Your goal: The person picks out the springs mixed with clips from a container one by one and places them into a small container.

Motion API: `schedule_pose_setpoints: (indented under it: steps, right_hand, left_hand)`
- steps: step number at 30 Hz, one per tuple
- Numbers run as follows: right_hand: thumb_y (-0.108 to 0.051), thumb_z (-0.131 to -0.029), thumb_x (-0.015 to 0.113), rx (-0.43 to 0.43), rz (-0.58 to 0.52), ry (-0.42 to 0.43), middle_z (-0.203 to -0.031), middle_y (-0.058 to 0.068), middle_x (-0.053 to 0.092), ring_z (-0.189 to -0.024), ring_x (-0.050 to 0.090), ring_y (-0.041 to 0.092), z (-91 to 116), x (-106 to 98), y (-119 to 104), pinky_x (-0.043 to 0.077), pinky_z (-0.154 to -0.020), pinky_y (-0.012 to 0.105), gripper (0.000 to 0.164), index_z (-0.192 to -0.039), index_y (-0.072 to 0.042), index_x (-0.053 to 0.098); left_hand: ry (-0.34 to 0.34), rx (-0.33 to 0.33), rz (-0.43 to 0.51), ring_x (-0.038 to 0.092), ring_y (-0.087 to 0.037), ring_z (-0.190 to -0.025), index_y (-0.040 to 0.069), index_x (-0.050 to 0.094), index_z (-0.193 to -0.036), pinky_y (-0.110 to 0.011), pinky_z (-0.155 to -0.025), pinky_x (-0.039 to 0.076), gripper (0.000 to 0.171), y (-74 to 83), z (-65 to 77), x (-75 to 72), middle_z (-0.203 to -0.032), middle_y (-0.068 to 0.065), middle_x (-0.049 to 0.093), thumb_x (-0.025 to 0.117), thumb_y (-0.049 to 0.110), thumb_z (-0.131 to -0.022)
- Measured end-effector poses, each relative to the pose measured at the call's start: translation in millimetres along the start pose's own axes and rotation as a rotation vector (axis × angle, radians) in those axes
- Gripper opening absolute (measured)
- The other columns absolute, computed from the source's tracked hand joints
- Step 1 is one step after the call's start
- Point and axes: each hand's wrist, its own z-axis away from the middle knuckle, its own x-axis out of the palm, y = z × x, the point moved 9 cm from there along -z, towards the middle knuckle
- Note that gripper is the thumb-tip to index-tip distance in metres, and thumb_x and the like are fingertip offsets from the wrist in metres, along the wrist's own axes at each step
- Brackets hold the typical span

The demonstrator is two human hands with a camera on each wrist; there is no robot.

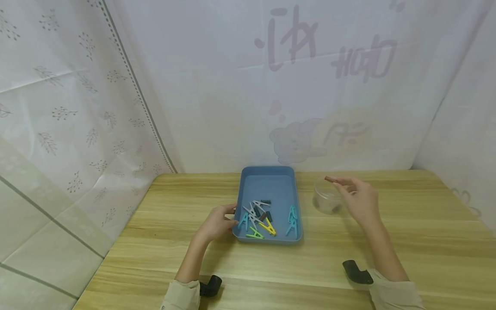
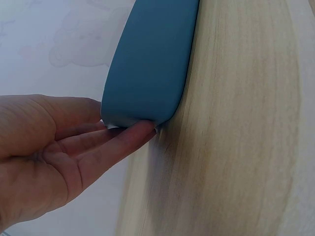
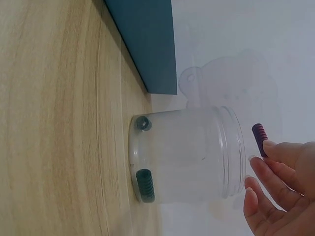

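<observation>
A blue tray (image 1: pixel 267 183) on the wooden table (image 1: pixel 407 241) holds several coloured clothespins (image 1: pixel 267 227) and dark springs (image 1: pixel 265 202). My left hand (image 1: pixel 218 221) rests against the tray's left front corner (image 2: pixel 142 105), its straight fingers (image 2: pixel 113 145) touching the outer wall. To the right of the tray stands a clear plastic jar (image 1: pixel 327 197) with two dark green springs (image 3: pixel 145 184) at its bottom. My right hand (image 1: pixel 358 196) hovers just above the jar's mouth (image 3: pixel 234 152) and pinches a small reddish-brown spring (image 1: pixel 330 179) (image 3: pixel 259 138) at its fingertips.
White printed cloth (image 1: pixel 248 82) walls the table at the back and both sides. Black wrist-camera mounts (image 1: pixel 356 272) sit near both sleeves at the table's front edge. Bare wood surrounds the tray and jar.
</observation>
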Motion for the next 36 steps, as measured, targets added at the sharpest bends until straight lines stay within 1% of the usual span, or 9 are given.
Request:
schedule_pose_setpoints:
  steps: [1, 3, 6, 9, 12, 20, 29, 31, 36]
  right_hand:
    - [-0.014, -0.101, 0.072, 0.002, 0.001, 0.001, -0.107, 0.03, 0.076, -0.077, 0.073, 0.036, -0.1, -0.9, 0.1, 0.046, -0.054, 0.012, 0.025, -0.115, 0.007, 0.075]
    - [-0.014, -0.101, 0.072, 0.007, -0.004, 0.002, -0.107, 0.031, 0.075, -0.074, 0.072, 0.033, 0.0, -2.1, 1.4, 0.045, -0.054, 0.013, 0.025, -0.116, 0.007, 0.075]
    - [-0.013, -0.1, 0.073, 0.008, -0.004, 0.008, -0.11, 0.03, 0.075, -0.07, 0.067, 0.015, -0.3, -4.2, 3.4, 0.043, -0.051, 0.014, 0.025, -0.115, 0.007, 0.075]
    - [-0.013, -0.1, 0.073, 0.002, -0.002, 0.012, -0.11, 0.029, 0.075, -0.068, 0.057, -0.005, -0.4, -5.2, 5.6, 0.04, -0.046, 0.017, 0.025, -0.115, 0.007, 0.075]
    - [-0.012, -0.1, 0.073, -0.011, -0.01, 0.014, -0.11, 0.03, 0.075, -0.064, 0.051, -0.012, -0.4, -5.4, 6.8, 0.037, -0.042, 0.019, 0.024, -0.114, 0.008, 0.075]
    - [-0.012, -0.101, 0.072, -0.012, -0.016, 0.002, -0.109, 0.033, 0.074, -0.057, 0.05, -0.009, 1.5, -4.3, 9.9, 0.033, -0.039, 0.02, 0.025, -0.114, 0.009, 0.073]
    - [-0.013, -0.101, 0.071, 0.004, 0.014, -0.027, -0.111, 0.03, 0.075, -0.059, 0.05, -0.006, 2.7, -0.3, 13.2, 0.038, -0.044, 0.021, 0.025, -0.116, 0.007, 0.074]
    - [-0.014, -0.102, 0.07, 0.009, 0.019, -0.04, -0.111, 0.03, 0.075, -0.059, 0.05, -0.006, 3.3, 0.3, 12.4, 0.038, -0.042, 0.022, 0.026, -0.116, 0.007, 0.073]
    - [-0.016, -0.103, 0.069, 0.013, 0.041, -0.075, -0.111, 0.029, 0.075, -0.06, 0.055, 0.004, 3.9, 3.3, 10.6, 0.039, -0.039, 0.025, 0.026, -0.116, 0.006, 0.073]
  left_hand:
    - [0.0, 0.0, 0.001, 0.074, -0.046, -0.105, -0.016, 0.043, -0.152, -0.04, -0.074, 0.066, 0.059, 0.0, 0.0, 0.0, -0.139, -0.041, 0.057, 0.063, -0.011, -0.097]
    - [0.0, -0.002, 0.002, 0.074, -0.046, -0.104, -0.016, 0.043, -0.152, -0.04, -0.074, 0.066, 0.059, -0.5, 0.0, 0.2, -0.139, -0.041, 0.056, 0.063, -0.011, -0.097]
    - [0.0, 0.001, 0.007, 0.074, -0.046, -0.104, -0.016, 0.042, -0.152, -0.04, -0.074, 0.067, 0.059, -0.5, -0.1, 0.3, -0.139, -0.041, 0.056, 0.062, -0.011, -0.097]
    - [0.0, 0.005, 0.011, 0.075, -0.046, -0.103, -0.017, 0.042, -0.152, -0.04, -0.074, 0.067, 0.059, -0.1, -0.2, 0.1, -0.139, -0.041, 0.057, 0.062, -0.012, -0.097]
    - [0.001, 0.011, 0.007, 0.075, -0.046, -0.102, -0.017, 0.042, -0.152, -0.04, -0.073, 0.067, 0.059, 0.6, -0.3, -0.2, -0.138, -0.041, 0.057, 0.063, -0.011, -0.096]
    - [0.005, 0.011, -0.001, 0.075, -0.045, -0.102, -0.017, 0.043, -0.151, -0.04, -0.073, 0.067, 0.059, 0.7, -0.4, -0.3, -0.138, -0.04, 0.058, 0.064, -0.011, -0.096]
    - [0.005, 0.003, -0.007, 0.075, -0.045, -0.104, -0.015, 0.044, -0.152, -0.04, -0.073, 0.067, 0.059, 0.5, -0.3, -0.8, -0.139, -0.04, 0.057, 0.064, -0.01, -0.097]
    - [0.006, 0.004, -0.008, 0.075, -0.045, -0.104, -0.015, 0.043, -0.152, -0.039, -0.073, 0.067, 0.059, 0.9, -0.3, -0.9, -0.139, -0.04, 0.057, 0.064, -0.01, -0.097]
    - [0.006, 0.004, -0.006, 0.075, -0.044, -0.104, -0.015, 0.043, -0.152, -0.039, -0.073, 0.066, 0.059, 0.8, -0.5, -0.5, -0.139, -0.039, 0.058, 0.064, -0.01, -0.097]
